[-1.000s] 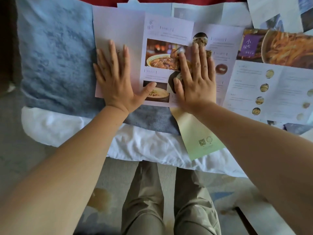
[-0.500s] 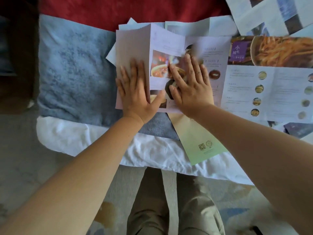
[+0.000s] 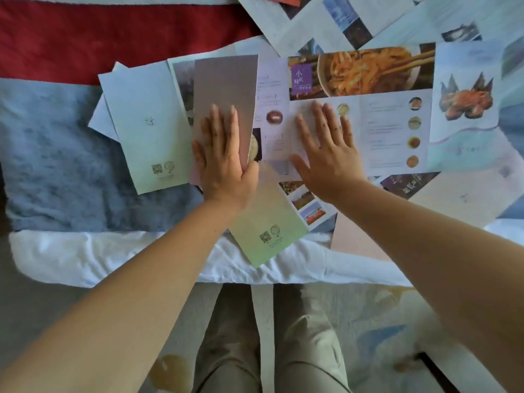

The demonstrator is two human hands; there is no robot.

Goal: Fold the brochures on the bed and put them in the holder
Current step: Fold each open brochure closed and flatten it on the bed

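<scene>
Brochure (image 3: 224, 86), pale pink, half-folded under flat left hand (image 3: 224, 157); right hand (image 3: 326, 148) spread wide.

- Soft, even daylight; no glare, only faint shadows.
- Slight blur overall; brochure print unreadable.
- Wide-angle bending towards 3 and 9 o'clock.
- Dimmer floor at 6 o'clock.

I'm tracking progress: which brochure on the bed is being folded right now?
The pink food brochure under the left hand: its left panel is turned over onto the middle, blank back up. The noodle brochure beside it lies fully open.
</scene>
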